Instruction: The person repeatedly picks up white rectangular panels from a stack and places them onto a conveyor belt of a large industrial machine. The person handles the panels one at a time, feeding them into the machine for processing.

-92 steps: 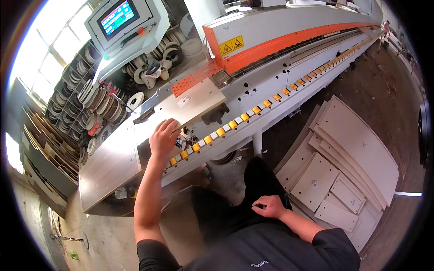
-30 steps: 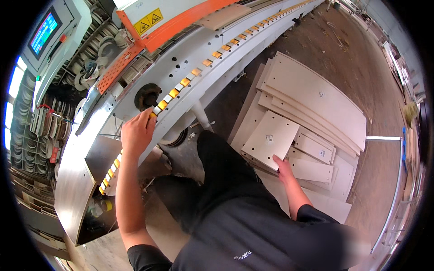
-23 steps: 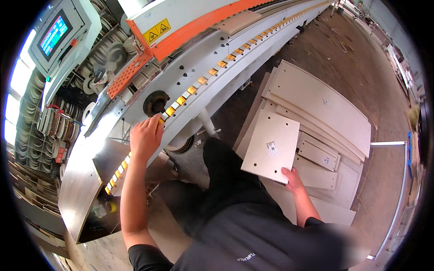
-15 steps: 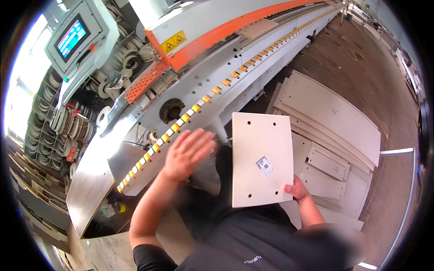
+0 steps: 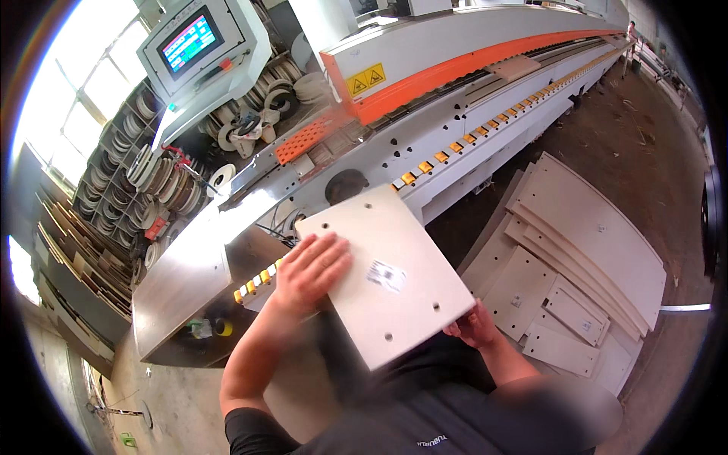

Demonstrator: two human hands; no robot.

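A cream rectangular panel [image 5: 413,262] with a small hole near each corner and a printed white label [image 5: 387,276] is held tilted in front of my body. Gripping its lower right corner is my right hand [image 5: 475,326], whose fingers are partly hidden by the panel. My left hand [image 5: 312,271] lies flat on the panel's upper face along the left edge, fingers stretched out. Just beyond the panel runs a long edge-banding machine [image 5: 425,98] with a row of yellow rollers [image 5: 441,157] along its near side.
Cream panels of several sizes [image 5: 565,227] are stacked low at my right. A control box with a lit screen [image 5: 189,44] stands at the back left, above racks of edging rolls [image 5: 163,182]. A metal-topped table [image 5: 186,284] sits left of my left arm.
My left hand has come from the air onto the panel. The panel has turned counterclockwise and shifted left, still in my right hand. My view has swung, so the machine appears further right.
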